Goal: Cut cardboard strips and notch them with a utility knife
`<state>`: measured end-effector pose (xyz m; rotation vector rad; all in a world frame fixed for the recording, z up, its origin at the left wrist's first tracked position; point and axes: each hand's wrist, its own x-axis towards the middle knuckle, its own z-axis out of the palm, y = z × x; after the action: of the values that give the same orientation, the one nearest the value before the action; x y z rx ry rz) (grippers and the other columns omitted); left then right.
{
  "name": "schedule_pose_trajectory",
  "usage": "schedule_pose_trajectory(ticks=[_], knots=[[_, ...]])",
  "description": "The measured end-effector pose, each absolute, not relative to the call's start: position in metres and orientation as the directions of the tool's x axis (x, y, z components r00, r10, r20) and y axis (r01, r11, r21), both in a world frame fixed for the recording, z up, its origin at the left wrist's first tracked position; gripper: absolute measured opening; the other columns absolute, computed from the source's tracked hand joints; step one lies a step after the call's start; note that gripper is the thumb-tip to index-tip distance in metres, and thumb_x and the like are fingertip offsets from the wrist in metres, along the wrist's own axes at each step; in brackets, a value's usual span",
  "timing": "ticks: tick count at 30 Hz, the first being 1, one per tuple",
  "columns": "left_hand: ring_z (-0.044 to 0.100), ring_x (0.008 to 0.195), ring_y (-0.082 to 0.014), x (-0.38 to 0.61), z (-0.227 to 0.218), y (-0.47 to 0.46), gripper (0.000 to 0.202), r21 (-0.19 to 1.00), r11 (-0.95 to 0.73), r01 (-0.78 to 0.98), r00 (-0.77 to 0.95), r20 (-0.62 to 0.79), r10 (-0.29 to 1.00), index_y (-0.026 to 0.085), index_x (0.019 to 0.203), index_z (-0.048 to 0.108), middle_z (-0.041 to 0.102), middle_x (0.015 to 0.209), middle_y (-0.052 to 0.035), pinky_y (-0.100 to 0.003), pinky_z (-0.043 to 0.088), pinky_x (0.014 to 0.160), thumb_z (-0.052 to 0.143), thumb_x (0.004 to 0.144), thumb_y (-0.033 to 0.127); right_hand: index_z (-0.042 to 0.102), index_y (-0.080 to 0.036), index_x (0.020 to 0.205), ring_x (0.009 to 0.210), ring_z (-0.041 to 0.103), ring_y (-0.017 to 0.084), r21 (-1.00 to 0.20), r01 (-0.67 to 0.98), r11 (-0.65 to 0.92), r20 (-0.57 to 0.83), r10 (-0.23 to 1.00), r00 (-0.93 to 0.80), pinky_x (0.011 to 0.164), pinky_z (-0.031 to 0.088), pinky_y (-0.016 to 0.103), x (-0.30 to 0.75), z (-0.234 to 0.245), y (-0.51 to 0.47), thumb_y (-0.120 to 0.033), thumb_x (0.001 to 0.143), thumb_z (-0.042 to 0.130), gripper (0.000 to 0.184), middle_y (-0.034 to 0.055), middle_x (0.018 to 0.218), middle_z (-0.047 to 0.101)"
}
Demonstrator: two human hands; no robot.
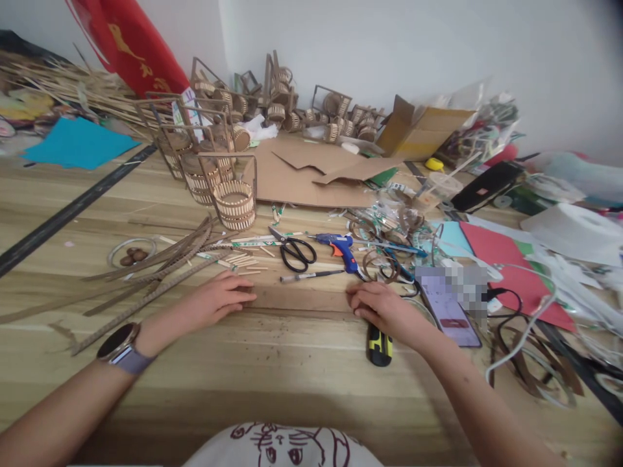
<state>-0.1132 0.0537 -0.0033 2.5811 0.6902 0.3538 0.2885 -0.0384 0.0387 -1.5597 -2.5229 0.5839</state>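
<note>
A narrow brown cardboard strip (pixel 302 300) lies crosswise on the wooden table in front of me. The fingers of my left hand (pixel 219 299) are stretched out and rest at its left end. At the right end, the fingers of my right hand (pixel 384 308) are bent and closed on the strip's edge. Just below that hand sits a black and yellow utility knife (pixel 379 347), its upper part hidden under the palm. Beyond the strip are a marker pen (pixel 311 276), black-handled scissors (pixel 296 251) and a blue glue gun (pixel 341 249).
Small slatted wooden buckets (pixel 234 206) with tall handles stand behind, beside cardboard sheets (pixel 292 172). Brown strips (pixel 160 272) and a ring with brown balls (pixel 132 256) lie left. A phone (pixel 450 311), cables (pixel 530 324) and red paper (pixel 511 272) are on the right.
</note>
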Motion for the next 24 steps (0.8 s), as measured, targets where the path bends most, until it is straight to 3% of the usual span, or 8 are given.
schedule_pose_trajectory(ticks=[10, 18, 24], knots=[[0.054, 0.122, -0.0254, -0.115, 0.010, 0.057, 0.034, 0.456, -0.795, 0.401, 0.878, 0.057, 0.476, 0.029, 0.125, 0.069, 0.064, 0.134, -0.0062, -0.042, 0.047, 0.102, 0.049, 0.098, 0.021, 0.058, -0.024, 0.085, 0.107, 0.061, 0.024, -0.379, 0.847, 0.372, -0.147, 0.880, -0.452, 0.094, 0.045, 0.043, 0.300, 0.041, -0.041, -0.011, 0.087, 0.057, 0.013, 0.0060, 0.111, 0.068], [0.054, 0.122, -0.0237, -0.120, 0.004, 0.051, 0.036, 0.461, -0.795, 0.393, 0.867, 0.101, 0.487, 0.031, 0.126, 0.068, 0.065, 0.132, -0.0055, -0.042, 0.046, 0.103, 0.050, 0.098, 0.017, 0.058, -0.024, 0.085, 0.106, 0.062, 0.024, -0.355, 0.863, 0.360, -0.150, 0.889, -0.432, 0.094, 0.045, 0.043, 0.299, 0.038, -0.040, -0.008, 0.085, 0.055, 0.016, 0.0059, 0.108, 0.069], [0.054, 0.122, -0.0239, -0.115, 0.018, 0.053, 0.032, 0.441, -0.789, 0.428, 0.872, 0.027, 0.488, 0.026, 0.122, 0.070, 0.064, 0.133, -0.0059, -0.038, 0.045, 0.104, 0.054, 0.096, 0.016, 0.057, -0.023, 0.084, 0.104, 0.060, 0.025, -0.401, 0.840, 0.365, -0.149, 0.879, -0.453, 0.093, 0.045, 0.042, 0.300, 0.038, -0.037, -0.010, 0.084, 0.054, 0.013, 0.0073, 0.107, 0.067]])
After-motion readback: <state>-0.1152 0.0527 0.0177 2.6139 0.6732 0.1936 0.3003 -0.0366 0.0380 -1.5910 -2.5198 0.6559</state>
